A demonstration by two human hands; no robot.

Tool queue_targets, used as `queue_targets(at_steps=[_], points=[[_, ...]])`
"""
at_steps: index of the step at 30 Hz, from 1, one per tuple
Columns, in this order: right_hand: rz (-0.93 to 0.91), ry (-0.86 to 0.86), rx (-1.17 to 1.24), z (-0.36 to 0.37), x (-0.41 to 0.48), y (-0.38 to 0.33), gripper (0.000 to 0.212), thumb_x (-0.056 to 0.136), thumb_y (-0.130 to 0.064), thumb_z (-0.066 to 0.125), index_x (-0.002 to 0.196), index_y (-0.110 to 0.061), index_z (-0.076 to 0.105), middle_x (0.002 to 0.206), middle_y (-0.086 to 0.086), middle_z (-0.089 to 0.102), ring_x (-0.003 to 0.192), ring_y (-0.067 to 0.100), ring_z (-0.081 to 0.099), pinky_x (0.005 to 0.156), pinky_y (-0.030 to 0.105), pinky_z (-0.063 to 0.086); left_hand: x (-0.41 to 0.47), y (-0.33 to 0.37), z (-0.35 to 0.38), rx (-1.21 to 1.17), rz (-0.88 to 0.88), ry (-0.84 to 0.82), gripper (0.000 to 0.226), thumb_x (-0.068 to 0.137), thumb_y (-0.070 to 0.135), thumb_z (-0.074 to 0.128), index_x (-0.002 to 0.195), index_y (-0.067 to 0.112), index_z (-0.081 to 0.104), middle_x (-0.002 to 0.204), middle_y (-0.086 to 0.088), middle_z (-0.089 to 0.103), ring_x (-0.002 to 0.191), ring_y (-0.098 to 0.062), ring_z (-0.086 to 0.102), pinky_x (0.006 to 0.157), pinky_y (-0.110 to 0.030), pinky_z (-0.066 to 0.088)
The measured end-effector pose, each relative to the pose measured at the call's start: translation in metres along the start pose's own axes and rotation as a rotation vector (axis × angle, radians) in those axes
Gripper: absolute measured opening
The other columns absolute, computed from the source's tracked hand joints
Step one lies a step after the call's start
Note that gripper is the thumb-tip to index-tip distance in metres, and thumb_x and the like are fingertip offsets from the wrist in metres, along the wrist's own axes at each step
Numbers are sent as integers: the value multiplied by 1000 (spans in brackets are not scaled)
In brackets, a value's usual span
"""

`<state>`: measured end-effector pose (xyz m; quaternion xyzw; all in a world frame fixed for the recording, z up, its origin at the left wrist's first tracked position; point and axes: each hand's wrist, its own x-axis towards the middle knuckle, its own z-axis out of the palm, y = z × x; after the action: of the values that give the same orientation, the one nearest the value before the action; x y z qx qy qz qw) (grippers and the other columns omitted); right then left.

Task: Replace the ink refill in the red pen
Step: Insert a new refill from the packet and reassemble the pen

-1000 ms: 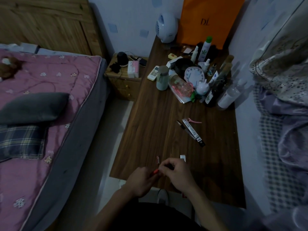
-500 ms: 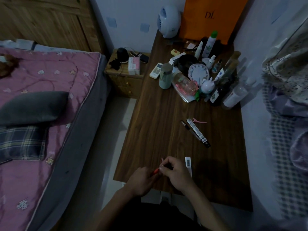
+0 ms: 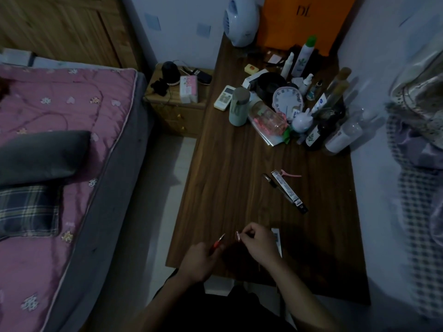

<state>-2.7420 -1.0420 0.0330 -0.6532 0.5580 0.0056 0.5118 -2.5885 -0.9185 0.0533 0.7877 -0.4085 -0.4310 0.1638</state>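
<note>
- A dark wood-grain tabletop [image 3: 227,188] runs from the person's lap to the far wall of a dim bedroom.
- To its left lies a bed with a pink quilted cover [image 3: 60,111], carrying a grey pillow [image 3: 40,156] and a plaid cushion [image 3: 28,209].
- A small pale wooden nightstand [image 3: 177,111] stands between the bed and the table.
- The table's far end is crowded with a round white fan [image 3: 241,20], a tall white spray bottle with a green cap [image 3: 304,56], a white round clock face [image 3: 286,103], a pale green tumbler [image 3: 238,106] and a white remote control [image 3: 224,97].
- At mid-table lies a long narrow black-and-white package [image 3: 287,191], with a pink hair clip [image 3: 291,174] just beside its far end.
- An orange paper bag [image 3: 304,17] against the far wall bears the letters "DL". The bottle labels and the package print are too small to read.
- The left hand [image 3: 199,259] grips a slim red pen body [image 3: 218,243] over the near part of the table. The pen's pale end juts up and to the right out of the fist.
- The right hand [image 3: 257,243] pinches a small reddish pen part [image 3: 237,236] between thumb and forefinger, near the pen body but apart from it.
- What that part is cannot be made out in the low light.
- A white printed slip [image 3: 276,238] is partly hidden under the right hand.
- The patterned fabric at the right edge is blurred and cut off.
</note>
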Motion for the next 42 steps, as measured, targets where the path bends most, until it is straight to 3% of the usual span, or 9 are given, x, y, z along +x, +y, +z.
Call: queue_targets(at_steps=[4, 8, 16, 19, 21, 24, 31, 36, 42], points=[[15, 54, -279, 17, 18, 10, 10, 88, -41, 68, 84, -37, 59, 75, -14, 62, 71, -1, 60, 56, 19, 46, 4, -8, 0, -78, -71, -32, 42, 96, 38, 52, 58, 19, 52, 49, 4, 52, 40, -3, 45, 50, -27, 36], [-45, 113, -475, 32, 27, 12, 22, 84, -44, 68, 89, -22, 64, 87, -1, 69, 84, 19, 67, 62, 26, 43, 4, -10, 3, -53, -149, 14, 44, 92, 40, 54, 62, 8, 57, 55, -5, 62, 50, -15, 59, 52, -32, 42], [-28, 102, -528, 42, 31, 5, 11, 90, -33, 65, 87, -22, 62, 76, -6, 60, 73, 13, 63, 58, 25, 46, 0, -9, 4, -50, -257, 34, 50, 87, 47, 56, 50, 14, 52, 63, -11, 70, 67, -27, 70, 58, -36, 51], [28, 77, -325, 35, 30, 6, 13, 88, -31, 63, 96, -23, 68, 70, -15, 52, 61, -1, 49, 51, 20, 39, -3, -7, 2, -47, -277, 55, 52, 87, 50, 55, 57, 8, 52, 71, -14, 71, 75, -31, 71, 61, -34, 49], [40, 37, -99, 28, 26, 4, 20, 87, -28, 65, 106, -27, 70, 81, -18, 58, 73, -6, 53, 58, 14, 39, -4, -5, 1, -58, -270, 52, 51, 88, 50, 54, 66, 4, 58, 81, -20, 72, 80, -34, 70, 65, -37, 51], [40, -23, 201, 15, 11, -3, 15, 87, -23, 67, 99, -33, 71, 94, -13, 69, 93, 8, 66, 73, 22, 50, -9, 2, 0, -64, -252, 44, 46, 90, 47, 53, 65, 8, 58, 72, -12, 70, 77, -31, 69, 62, -35, 47], [69, 9, 693, -26, -39, -28, 6, 80, -23, 63, 78, -26, 68, 85, 3, 67, 81, 23, 61, 68, 34, 46, -19, 23, 1, -118, -174, 51, 43, 93, 41, 55, 58, 16, 55, 53, 3, 54, 46, -13, 49, 53, -30, 38], [-12, -39, 826, -39, -64, -43, 13, 83, -28, 63, 71, -29, 65, 65, -4, 56, 55, 9, 47, 49, 23, 37, -29, 45, 3, -151, -56, 43, 43, 93, 38, 55, 58, 15, 56, 45, 6, 51, 40, -4, 44, 47, -23, 35], [-105, 12, 806, -46, -81, -44, 10, 90, -24, 68, 83, -29, 72, 74, -4, 68, 66, 8, 60, 57, 23, 48, -40, 67, 10, -155, 83, 106, 48, 92, 37, 55, 47, 22, 47, 39, 17, 50, 36, 0, 42, 40, -16, 30]])
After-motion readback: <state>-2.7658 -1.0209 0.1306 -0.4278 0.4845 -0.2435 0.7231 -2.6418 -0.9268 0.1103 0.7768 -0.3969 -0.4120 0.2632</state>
